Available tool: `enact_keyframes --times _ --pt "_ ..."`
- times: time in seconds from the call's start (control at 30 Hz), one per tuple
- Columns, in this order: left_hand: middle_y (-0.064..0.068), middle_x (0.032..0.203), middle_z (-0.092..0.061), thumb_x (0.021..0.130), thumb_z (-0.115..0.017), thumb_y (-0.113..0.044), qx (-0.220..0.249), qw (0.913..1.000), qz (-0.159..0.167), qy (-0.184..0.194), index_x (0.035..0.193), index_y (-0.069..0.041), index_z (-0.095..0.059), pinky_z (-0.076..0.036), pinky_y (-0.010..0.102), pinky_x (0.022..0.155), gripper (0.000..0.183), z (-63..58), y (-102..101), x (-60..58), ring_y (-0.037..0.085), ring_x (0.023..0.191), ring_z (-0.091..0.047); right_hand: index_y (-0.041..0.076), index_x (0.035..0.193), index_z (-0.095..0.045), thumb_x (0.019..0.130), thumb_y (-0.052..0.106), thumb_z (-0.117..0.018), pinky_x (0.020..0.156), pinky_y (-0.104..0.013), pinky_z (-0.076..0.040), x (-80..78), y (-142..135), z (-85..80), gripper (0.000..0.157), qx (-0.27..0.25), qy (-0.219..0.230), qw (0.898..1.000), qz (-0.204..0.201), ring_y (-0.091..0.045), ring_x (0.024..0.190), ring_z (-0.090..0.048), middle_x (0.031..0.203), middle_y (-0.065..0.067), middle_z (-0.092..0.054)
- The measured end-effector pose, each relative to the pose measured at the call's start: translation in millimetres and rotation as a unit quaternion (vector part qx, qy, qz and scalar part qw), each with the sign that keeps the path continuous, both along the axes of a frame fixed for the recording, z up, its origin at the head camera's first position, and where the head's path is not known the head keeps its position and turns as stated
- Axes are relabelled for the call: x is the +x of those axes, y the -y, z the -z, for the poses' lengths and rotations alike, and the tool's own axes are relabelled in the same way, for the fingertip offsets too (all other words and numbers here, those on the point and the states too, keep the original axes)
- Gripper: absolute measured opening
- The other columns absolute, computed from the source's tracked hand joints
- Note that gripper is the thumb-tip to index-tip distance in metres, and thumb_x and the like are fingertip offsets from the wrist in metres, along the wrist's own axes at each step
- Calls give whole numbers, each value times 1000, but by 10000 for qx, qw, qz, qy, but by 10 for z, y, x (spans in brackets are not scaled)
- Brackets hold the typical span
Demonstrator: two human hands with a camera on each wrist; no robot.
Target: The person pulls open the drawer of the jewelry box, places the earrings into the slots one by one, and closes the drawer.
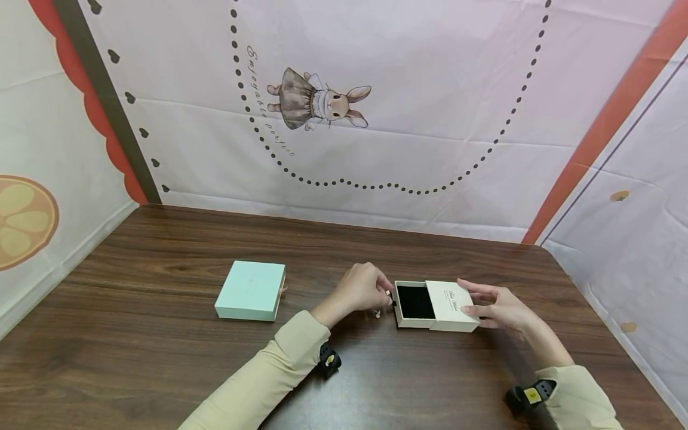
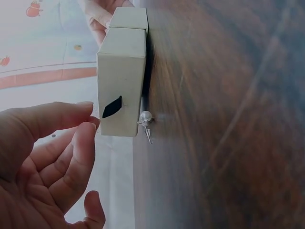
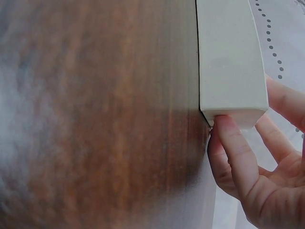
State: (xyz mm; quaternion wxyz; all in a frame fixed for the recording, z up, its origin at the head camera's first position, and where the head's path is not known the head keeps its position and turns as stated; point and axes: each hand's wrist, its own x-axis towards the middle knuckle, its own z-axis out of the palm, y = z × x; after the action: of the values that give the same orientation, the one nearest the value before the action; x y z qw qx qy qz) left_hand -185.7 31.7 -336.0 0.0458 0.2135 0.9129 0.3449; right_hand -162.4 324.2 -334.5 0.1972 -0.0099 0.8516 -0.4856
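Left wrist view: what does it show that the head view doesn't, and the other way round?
Only the left wrist view shows the flat outer end of the cream rectangular drawer box. Only the head view shows the square mint-green box and the drawer's black lining. Both show the left hand, the right hand, the small black pull tab, the small silvery bead-and-pin piece and the dark brown wood-grain table.

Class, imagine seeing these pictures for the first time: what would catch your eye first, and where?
Probably the rabbit picture, showing sideways on the pale cloth behind the table. Next comes the partly open cream box between the left hand and right hand, then the mint box left of both.
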Motion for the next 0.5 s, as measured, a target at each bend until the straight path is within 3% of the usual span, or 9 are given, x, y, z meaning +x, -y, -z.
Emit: enact_keyframes --times 0.27,0.5 --pt "-11 68 -66 69 -73 -15 60 10000 2 -15 81 -17 -70 -44 21 66 13 -17 -26 -1 -1 60 -57 10 141 -31 81 25 -68 74 -29 -52 -5 -13 13 71 -31 -23 10000 -10 -11 90 -54 133 -31 -33" --pt "-8 69 -68 71 -74 -20 283 9994 100 -193 77 -16 -72 -44 19 63 7 -10 -64 -15 -2 59 -58 9 141 -31 82 24 -67 72 -28 -52 -10 -3 7 71 -59 19 10000 10 -11 89 -53 134 -30 -34"
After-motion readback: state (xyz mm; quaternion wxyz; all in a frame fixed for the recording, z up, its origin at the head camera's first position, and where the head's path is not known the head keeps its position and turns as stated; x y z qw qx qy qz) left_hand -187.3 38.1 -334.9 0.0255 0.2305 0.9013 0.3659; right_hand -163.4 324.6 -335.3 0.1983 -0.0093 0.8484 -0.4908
